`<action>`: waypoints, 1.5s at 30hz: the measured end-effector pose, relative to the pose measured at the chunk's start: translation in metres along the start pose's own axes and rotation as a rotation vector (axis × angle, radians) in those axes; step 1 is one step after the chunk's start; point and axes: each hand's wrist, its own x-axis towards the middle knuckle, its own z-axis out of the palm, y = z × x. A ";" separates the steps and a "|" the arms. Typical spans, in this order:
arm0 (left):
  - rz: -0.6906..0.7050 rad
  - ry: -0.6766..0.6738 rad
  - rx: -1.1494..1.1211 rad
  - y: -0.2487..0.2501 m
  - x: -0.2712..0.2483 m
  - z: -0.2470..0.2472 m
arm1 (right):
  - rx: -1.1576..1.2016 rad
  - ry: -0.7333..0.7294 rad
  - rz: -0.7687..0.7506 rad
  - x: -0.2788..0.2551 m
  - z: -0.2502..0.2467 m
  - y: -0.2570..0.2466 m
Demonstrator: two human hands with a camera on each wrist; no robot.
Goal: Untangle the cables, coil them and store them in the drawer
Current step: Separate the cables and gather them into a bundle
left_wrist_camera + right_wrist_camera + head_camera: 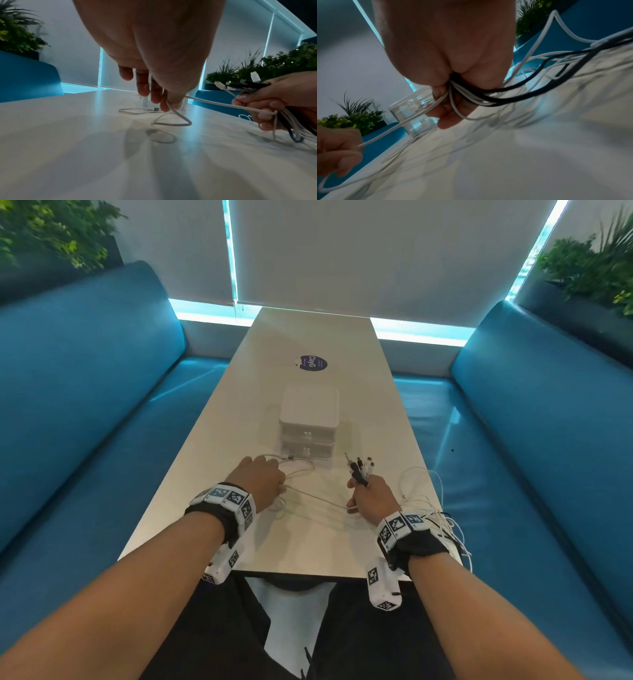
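Note:
My right hand (368, 496) grips a bundle of white and black cables (360, 469), plug ends sticking up from the fist; in the right wrist view the cables (471, 97) trail out under the palm. A single white cable (318, 498) runs taut from that fist to my left hand (263, 481), whose fingers (164, 100) pinch it above the table, a loop (173, 121) hanging below. Its far end lies curled on the table near the small white two-drawer box (309, 426), both drawers closed. Loose cable lengths (442, 518) spill over the table's right edge.
The long white table (260, 542) has a purple round sticker (312, 363) beyond the drawer box. Blue benches (85, 412) flank both sides, with plants in the corners and a blind-covered window at the far end.

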 end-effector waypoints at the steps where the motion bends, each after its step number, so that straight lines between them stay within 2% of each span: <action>1: -0.010 0.018 0.016 -0.002 0.001 0.000 | -0.013 0.010 0.016 0.000 0.000 -0.001; 7: -0.067 0.115 0.047 -0.016 -0.007 -0.003 | -0.093 0.132 0.138 0.004 -0.008 0.011; 9: -0.007 0.170 -0.001 -0.014 -0.007 -0.004 | -0.157 0.155 0.109 0.005 -0.010 0.010; 12: 0.104 0.226 -0.190 0.003 -0.003 -0.008 | -0.251 0.134 0.026 0.004 -0.009 0.003; 16: 0.194 0.111 -0.430 0.033 -0.001 -0.015 | -0.200 0.053 0.011 0.001 -0.003 0.005; 20: 0.266 0.078 -0.278 0.053 0.002 -0.012 | -0.054 0.062 0.009 0.002 -0.003 0.010; 23: 0.246 0.061 -0.122 0.063 0.001 -0.013 | 0.153 0.011 0.007 -0.001 -0.001 0.003; 25: 0.226 0.019 -0.054 0.070 0.001 -0.013 | 0.181 -0.044 0.001 -0.004 0.000 -0.005; 30: 0.163 -0.040 -0.020 0.079 0.000 -0.014 | 0.011 -0.203 -0.046 -0.010 0.006 -0.008; 32: 0.120 -0.025 -0.050 0.078 0.000 -0.016 | -0.168 -0.223 -0.122 -0.012 0.010 -0.005; 34: 0.099 -0.021 -0.064 0.075 0.001 -0.016 | -0.221 -0.225 -0.181 -0.012 0.010 -0.003; 37: 0.096 -0.036 -0.090 0.065 0.002 -0.015 | -0.247 -0.235 -0.200 -0.013 0.007 -0.004; 39: 0.089 -0.090 -0.181 0.053 0.003 -0.011 | -0.384 -0.246 -0.201 -0.013 0.007 -0.004; 42: 0.032 -0.093 -0.435 0.026 0.004 -0.006 | -0.695 -0.142 -0.196 -0.011 0.002 0.004; 45: -0.044 -0.053 -0.635 0.003 0.001 -0.005 | -0.795 0.006 -0.112 -0.009 -0.014 0.013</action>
